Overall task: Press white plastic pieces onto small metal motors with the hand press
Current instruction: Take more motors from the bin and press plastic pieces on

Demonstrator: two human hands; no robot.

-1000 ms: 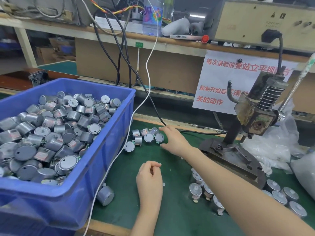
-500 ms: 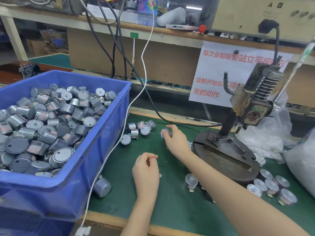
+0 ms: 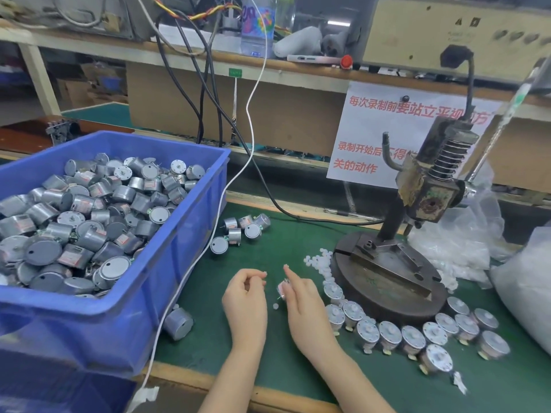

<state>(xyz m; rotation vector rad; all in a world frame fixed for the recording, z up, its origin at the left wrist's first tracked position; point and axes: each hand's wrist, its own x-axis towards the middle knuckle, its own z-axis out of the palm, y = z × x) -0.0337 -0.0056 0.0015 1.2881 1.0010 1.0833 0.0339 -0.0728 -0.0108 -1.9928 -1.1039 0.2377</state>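
My right hand holds a small metal motor low over the green mat, fingers curled round it. My left hand is just left of it and pinches a tiny white plastic piece at its fingertips. The hand press stands at the right on its round iron base, nothing under its ram. Loose white pieces lie against the base's left edge. Several motors with white pieces on them stand in a curve in front of the base.
A blue bin full of motors fills the left. A few loose motors lie beside it, one more motor near its front corner. A white cable and a black cable cross the mat. Plastic bags sit at the right.
My right hand picked a motor from the loose group by the bin and drew it back toward my left hand. The two hands have come close together.
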